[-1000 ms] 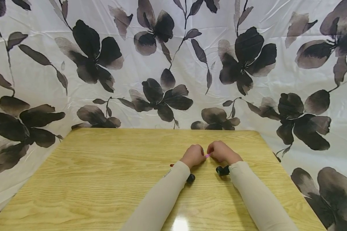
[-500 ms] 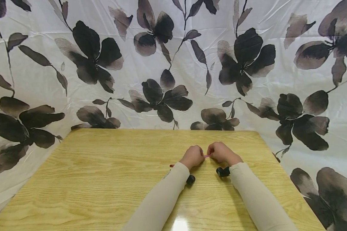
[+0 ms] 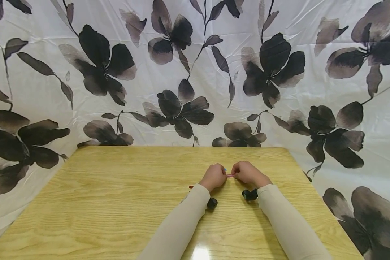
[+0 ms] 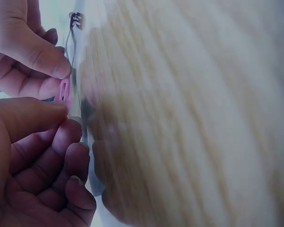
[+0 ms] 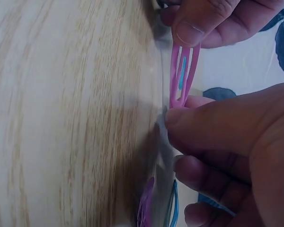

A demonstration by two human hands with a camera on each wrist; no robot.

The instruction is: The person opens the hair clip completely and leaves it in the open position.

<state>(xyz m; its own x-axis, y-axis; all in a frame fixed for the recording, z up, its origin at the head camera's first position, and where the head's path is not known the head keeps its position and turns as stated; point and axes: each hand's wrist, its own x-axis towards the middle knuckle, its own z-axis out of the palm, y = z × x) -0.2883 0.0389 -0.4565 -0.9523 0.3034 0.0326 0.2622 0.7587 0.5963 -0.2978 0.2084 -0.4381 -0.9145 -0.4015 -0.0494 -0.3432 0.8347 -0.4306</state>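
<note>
Left hand (image 3: pixel 213 176) and right hand (image 3: pixel 248 173) pinch opposite ends of pink clip (image 5: pixel 173 75); red item (image 3: pixel 191 187) on table (image 3: pixel 117 202), left of clip.

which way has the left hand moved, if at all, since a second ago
Yes, slightly left: in the head view, the left hand uncovers more of the blue thing beside it.

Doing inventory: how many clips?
4 at least: pink clip between left hand and right hand; purple clip, blue clip near right hand; red clip by left sleeve; others possibly hidden.
</note>
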